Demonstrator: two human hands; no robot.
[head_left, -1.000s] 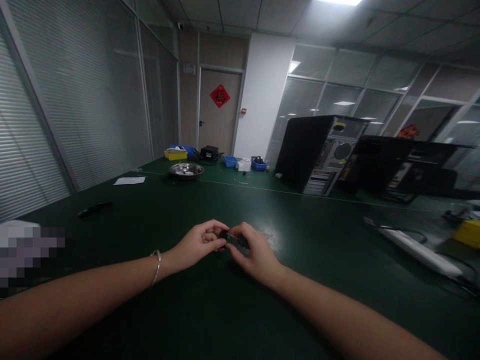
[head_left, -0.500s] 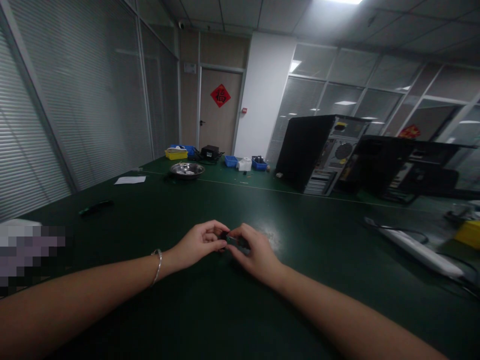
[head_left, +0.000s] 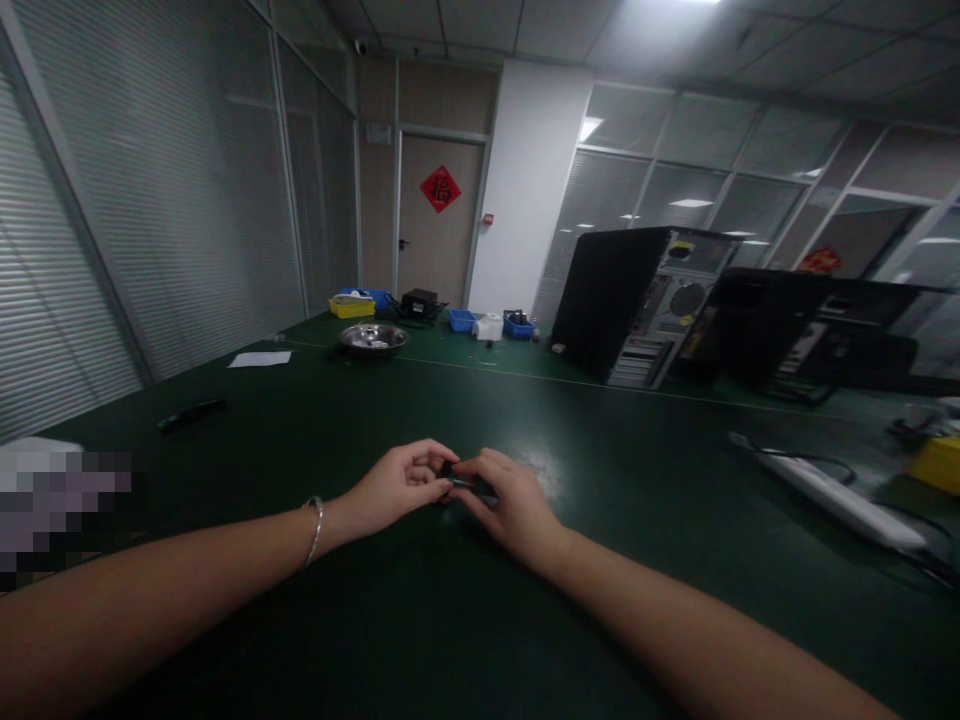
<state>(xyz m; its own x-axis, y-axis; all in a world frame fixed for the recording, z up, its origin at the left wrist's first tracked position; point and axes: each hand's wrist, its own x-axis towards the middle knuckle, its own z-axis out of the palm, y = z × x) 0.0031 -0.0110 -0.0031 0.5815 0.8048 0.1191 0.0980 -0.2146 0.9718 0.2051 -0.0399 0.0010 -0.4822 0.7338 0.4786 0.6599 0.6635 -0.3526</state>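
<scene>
Just above the green tabletop, my two hands meet at mid-view. Thumb and fingers of my left hand [head_left: 405,478] are closed on a small dark piece [head_left: 448,468], mostly covered by the fingertips. My right hand [head_left: 514,500] pinches a small thin flat piece [head_left: 463,484], greyish and seen nearly edge-on. Its left end touches or lies right beside the dark piece; I cannot tell whether the two are joined. Both are too small and dim to name more exactly.
A metal bowl [head_left: 373,340] with small items stands at the far left, near a white paper [head_left: 259,359] and a dark green-black tool [head_left: 192,414]. Blue bins [head_left: 462,321] sit at the back. To the right are a computer tower [head_left: 611,300] and a white power strip [head_left: 844,500].
The thin piece in my right hand has turned from showing its greenish flat face to nearly edge-on. My right fingertips have shifted slightly left; my left hand stays almost still.
</scene>
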